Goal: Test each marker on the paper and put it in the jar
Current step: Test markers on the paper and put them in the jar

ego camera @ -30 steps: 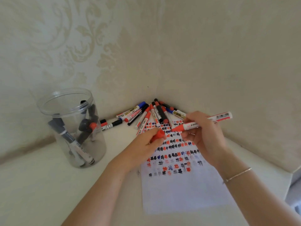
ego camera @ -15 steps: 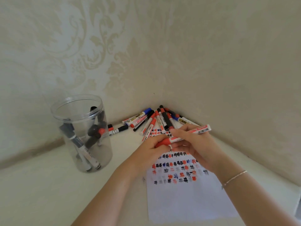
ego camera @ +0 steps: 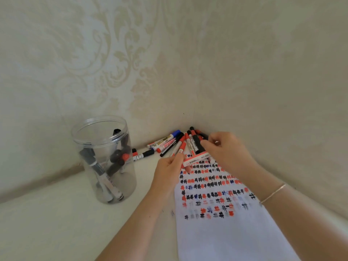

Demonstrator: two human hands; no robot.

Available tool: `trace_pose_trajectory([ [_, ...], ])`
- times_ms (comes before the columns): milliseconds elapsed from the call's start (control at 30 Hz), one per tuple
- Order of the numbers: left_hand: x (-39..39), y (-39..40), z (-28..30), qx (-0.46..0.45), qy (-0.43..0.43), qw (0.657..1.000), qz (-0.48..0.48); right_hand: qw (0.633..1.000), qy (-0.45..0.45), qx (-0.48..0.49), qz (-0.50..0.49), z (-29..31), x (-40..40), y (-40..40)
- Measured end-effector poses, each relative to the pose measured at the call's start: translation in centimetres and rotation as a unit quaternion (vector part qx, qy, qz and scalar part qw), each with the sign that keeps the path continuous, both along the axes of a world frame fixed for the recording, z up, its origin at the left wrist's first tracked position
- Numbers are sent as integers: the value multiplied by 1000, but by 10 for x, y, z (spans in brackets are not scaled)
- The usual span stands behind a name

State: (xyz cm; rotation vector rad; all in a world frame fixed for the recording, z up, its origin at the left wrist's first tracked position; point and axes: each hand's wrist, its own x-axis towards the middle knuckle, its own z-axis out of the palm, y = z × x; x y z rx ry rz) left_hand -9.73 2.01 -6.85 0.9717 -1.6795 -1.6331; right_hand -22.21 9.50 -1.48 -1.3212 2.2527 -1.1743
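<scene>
A red marker (ego camera: 196, 158) with a white barrel lies level just above the top of the paper (ego camera: 226, 234). My left hand (ego camera: 169, 167) pinches its left end, where some red shows under the fingers. My right hand (ego camera: 227, 153) curls over its right end, with fingertips close to the loose markers (ego camera: 174, 141). These red, black and blue markers lie piled in the wall corner. The paper carries rows of red, black and blue hash marks. A clear plastic jar (ego camera: 130, 185) stands open to the left and holds several markers.
Two patterned walls meet right behind the marker pile. A black-capped marker (ego camera: 143, 155) lies alone between the jar and the pile. The pale tabletop (ego camera: 56, 223) stretches to the left and front of the jar.
The red cap in my left hand has gone onto the marker's tip. Both hands then moved with the marker toward the pile in the corner.
</scene>
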Motion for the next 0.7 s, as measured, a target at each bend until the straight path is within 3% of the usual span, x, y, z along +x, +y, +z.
trace_pose_trajectory([
  [67,2,0,-2,-6,-1,999,34,999,50,14,-3,-6,7,-8],
  [133,4,0,-2,-27,-12,997,67,999,38,14,-1,-9,8,-13],
  [300,7,7,1,-78,-26,990,111,999,-34,9,13,-1,10,-19],
  [367,10,11,9,-129,-1,984,121,989,-139,-14,42,7,6,-18],
  [433,14,14,30,-233,44,961,142,951,-288,-83,73,14,1,-17],
  [500,19,16,61,-330,88,925,164,891,-412,-154,114,18,2,-21],
  [600,32,9,101,-444,103,865,209,815,-519,-182,180,18,18,-38],
  [667,45,-2,117,-492,90,834,234,836,-506,-122,173,15,29,-53],
  [700,53,-9,122,-504,90,822,249,883,-439,-79,144,10,32,-61],
])
